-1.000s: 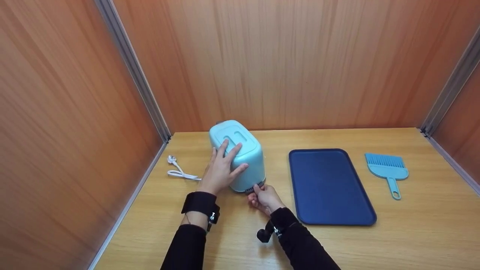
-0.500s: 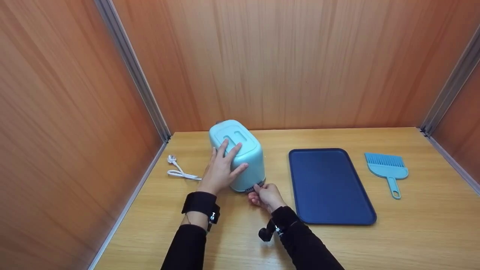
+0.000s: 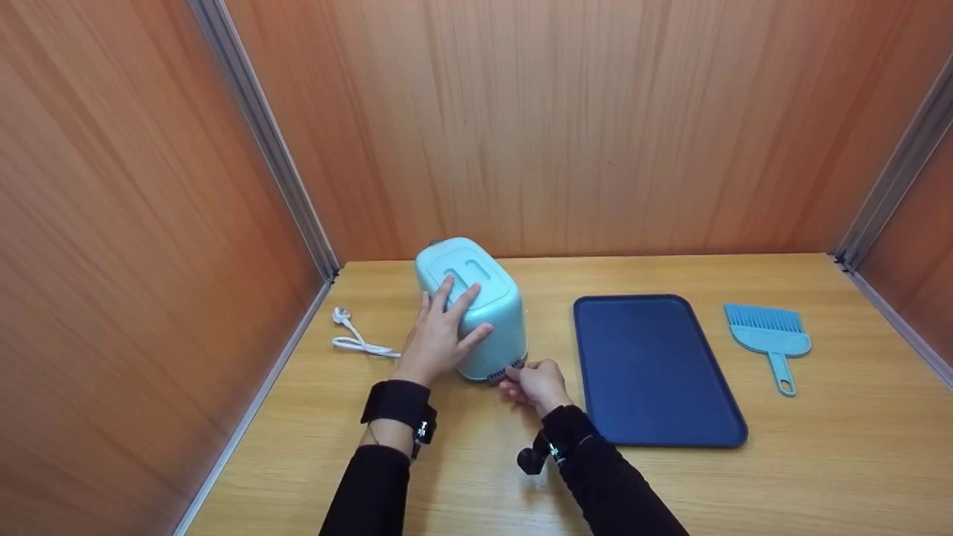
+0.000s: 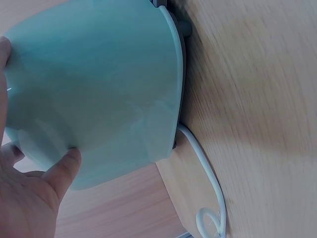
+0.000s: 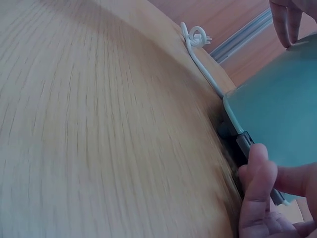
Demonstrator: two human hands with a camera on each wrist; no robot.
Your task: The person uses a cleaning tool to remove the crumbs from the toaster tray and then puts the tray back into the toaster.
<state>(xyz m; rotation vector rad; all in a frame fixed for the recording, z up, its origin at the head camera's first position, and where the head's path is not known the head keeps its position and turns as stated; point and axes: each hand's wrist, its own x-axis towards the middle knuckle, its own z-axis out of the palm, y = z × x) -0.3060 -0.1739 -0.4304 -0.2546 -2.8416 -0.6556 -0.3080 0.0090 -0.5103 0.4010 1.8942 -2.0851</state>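
Note:
A light teal toaster (image 3: 495, 339) stands upright on the wooden table, its two bread slots facing up. Spread, fairly straight fingers of my left hand (image 3: 435, 339) rest on its top, with the thumb against the near end. In the left wrist view, one fingertip presses on the toaster's side (image 4: 119, 99). At the toaster's bottom near edge, my right hand (image 3: 542, 385) pinches the dark grey crumb tray (image 5: 243, 142) between thumb and curled fingers. Those fingers cover most of the tray's edge.
A white power cord with a plug (image 3: 342, 316) lies left of the toaster. To the right is a dark blue rectangular tray (image 3: 659, 372), and beyond it a light blue brush (image 3: 770, 340). Wooden panels stand behind and at both sides.
My right hand has shifted slightly to the right, its wrist turning a little, with its fingertips still at the toaster's bottom edge. The left hand and the toaster stay put.

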